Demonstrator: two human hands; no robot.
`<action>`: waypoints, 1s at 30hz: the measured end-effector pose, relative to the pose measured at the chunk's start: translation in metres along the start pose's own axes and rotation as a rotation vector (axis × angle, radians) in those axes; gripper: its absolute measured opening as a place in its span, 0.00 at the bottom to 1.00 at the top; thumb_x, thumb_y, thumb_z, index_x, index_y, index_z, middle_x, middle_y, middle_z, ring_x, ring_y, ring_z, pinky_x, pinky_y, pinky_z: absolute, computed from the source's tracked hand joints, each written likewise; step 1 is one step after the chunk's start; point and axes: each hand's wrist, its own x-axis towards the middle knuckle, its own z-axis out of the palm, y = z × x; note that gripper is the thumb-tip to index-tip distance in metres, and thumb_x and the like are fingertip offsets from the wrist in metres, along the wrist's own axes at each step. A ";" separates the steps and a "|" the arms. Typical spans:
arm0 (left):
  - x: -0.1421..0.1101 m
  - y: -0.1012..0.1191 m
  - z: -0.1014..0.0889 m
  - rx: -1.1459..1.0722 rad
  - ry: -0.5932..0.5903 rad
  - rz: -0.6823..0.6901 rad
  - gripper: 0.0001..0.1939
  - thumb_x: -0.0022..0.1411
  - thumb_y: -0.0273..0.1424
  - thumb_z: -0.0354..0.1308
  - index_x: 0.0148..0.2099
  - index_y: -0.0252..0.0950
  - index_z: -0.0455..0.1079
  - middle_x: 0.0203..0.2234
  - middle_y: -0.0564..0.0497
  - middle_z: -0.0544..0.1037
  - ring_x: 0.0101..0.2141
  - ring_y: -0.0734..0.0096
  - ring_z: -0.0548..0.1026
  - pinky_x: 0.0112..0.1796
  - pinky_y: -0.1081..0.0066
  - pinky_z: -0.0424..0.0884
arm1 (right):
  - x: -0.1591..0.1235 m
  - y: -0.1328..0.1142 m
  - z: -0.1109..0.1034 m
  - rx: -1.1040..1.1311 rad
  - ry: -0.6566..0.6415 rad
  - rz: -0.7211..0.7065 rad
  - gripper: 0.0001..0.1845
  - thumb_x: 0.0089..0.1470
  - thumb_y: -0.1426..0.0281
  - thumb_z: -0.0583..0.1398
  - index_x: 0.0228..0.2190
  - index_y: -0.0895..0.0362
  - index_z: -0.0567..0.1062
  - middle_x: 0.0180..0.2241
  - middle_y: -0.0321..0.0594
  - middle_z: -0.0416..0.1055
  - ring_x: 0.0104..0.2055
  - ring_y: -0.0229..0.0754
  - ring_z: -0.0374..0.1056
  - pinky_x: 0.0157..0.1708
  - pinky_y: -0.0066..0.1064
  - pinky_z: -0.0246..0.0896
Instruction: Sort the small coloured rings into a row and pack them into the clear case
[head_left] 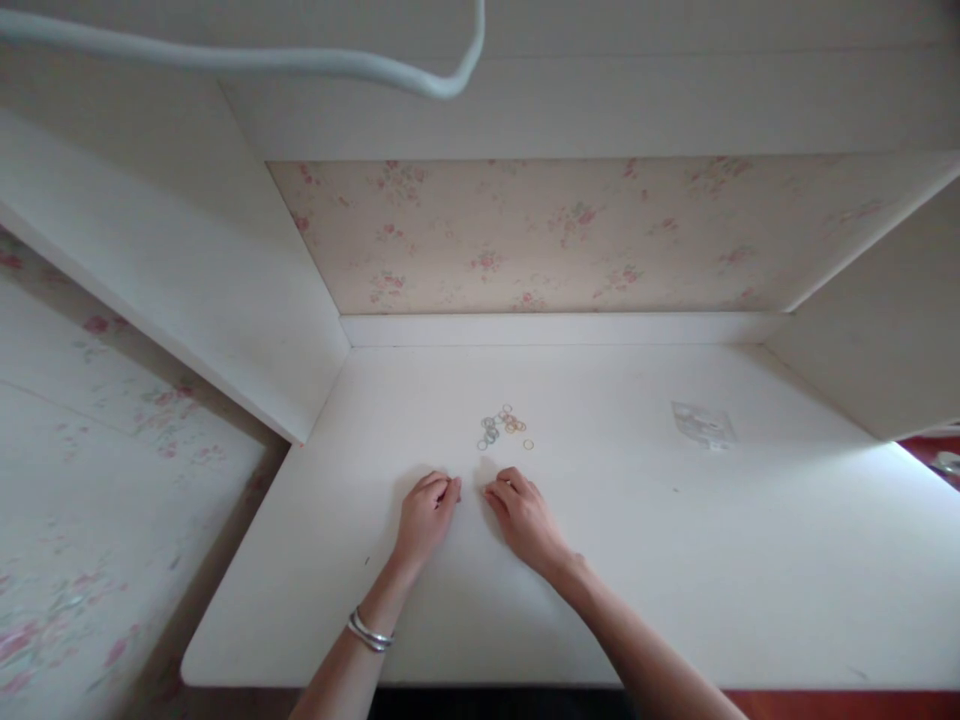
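A small pile of thin rings lies on the white desk [645, 580], with silver-coloured rings [489, 432] on its left and gold-coloured rings [513, 424] on its right. A single gold-coloured ring [529, 444] lies apart at the right. Just below the pile, my left hand [427, 515] rests on the desk with its fingers curled closed. My right hand [523, 515] lies opposite, thumb and fingers pinched together. A narrow gap separates the two hands. Whatever either hand may hold is hidden or too small to make out. Two silver bangles [370, 632] circle my left wrist.
A clear plastic bag [703, 425] with small whitish contents lies to the right. White side panels [225, 290] and a flowered back wall [525, 235] enclose the desk. A white cable or tube [300, 62] crosses the upper left. A tiny dark bit [367, 561] lies left of my forearm.
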 end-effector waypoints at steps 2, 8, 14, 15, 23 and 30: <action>0.001 -0.001 0.000 -0.011 0.002 -0.011 0.20 0.65 0.37 0.45 0.24 0.36 0.67 0.25 0.52 0.71 0.29 0.72 0.70 0.34 0.73 0.63 | -0.009 0.006 -0.008 0.092 0.063 0.024 0.12 0.61 0.69 0.50 0.35 0.55 0.73 0.38 0.42 0.66 0.38 0.40 0.65 0.40 0.31 0.60; 0.019 0.002 0.005 -0.017 0.000 -0.060 0.19 0.65 0.38 0.45 0.26 0.36 0.67 0.26 0.52 0.71 0.29 0.72 0.71 0.34 0.73 0.65 | -0.054 0.046 -0.028 0.130 0.252 0.255 0.15 0.60 0.62 0.50 0.34 0.55 0.73 0.38 0.43 0.67 0.37 0.40 0.66 0.37 0.30 0.62; 0.046 0.036 0.034 0.112 -0.143 0.132 0.10 0.63 0.34 0.49 0.36 0.38 0.70 0.34 0.51 0.73 0.31 0.73 0.71 0.37 0.73 0.67 | -0.069 0.061 -0.032 0.118 0.304 0.341 0.16 0.59 0.60 0.50 0.34 0.56 0.73 0.38 0.42 0.67 0.29 0.35 0.65 0.31 0.27 0.61; 0.050 0.043 0.041 0.143 -0.162 0.165 0.09 0.63 0.33 0.49 0.37 0.38 0.70 0.36 0.50 0.73 0.35 0.72 0.72 0.39 0.73 0.67 | -0.067 0.059 -0.032 0.107 0.288 0.330 0.16 0.60 0.60 0.50 0.34 0.55 0.73 0.38 0.42 0.67 0.29 0.36 0.65 0.31 0.27 0.61; 0.081 0.058 0.082 0.322 -0.267 0.206 0.09 0.63 0.31 0.50 0.41 0.40 0.71 0.42 0.48 0.72 0.40 0.67 0.73 0.40 0.69 0.68 | -0.062 0.055 -0.035 0.021 0.200 0.268 0.16 0.61 0.63 0.49 0.33 0.54 0.74 0.36 0.40 0.68 0.32 0.37 0.66 0.31 0.26 0.60; 0.083 0.049 0.082 0.297 -0.305 0.253 0.09 0.63 0.30 0.50 0.35 0.36 0.71 0.37 0.46 0.73 0.34 0.65 0.74 0.36 0.66 0.68 | -0.062 0.056 -0.035 0.013 0.192 0.268 0.16 0.60 0.63 0.49 0.33 0.54 0.74 0.36 0.40 0.69 0.32 0.38 0.67 0.32 0.28 0.61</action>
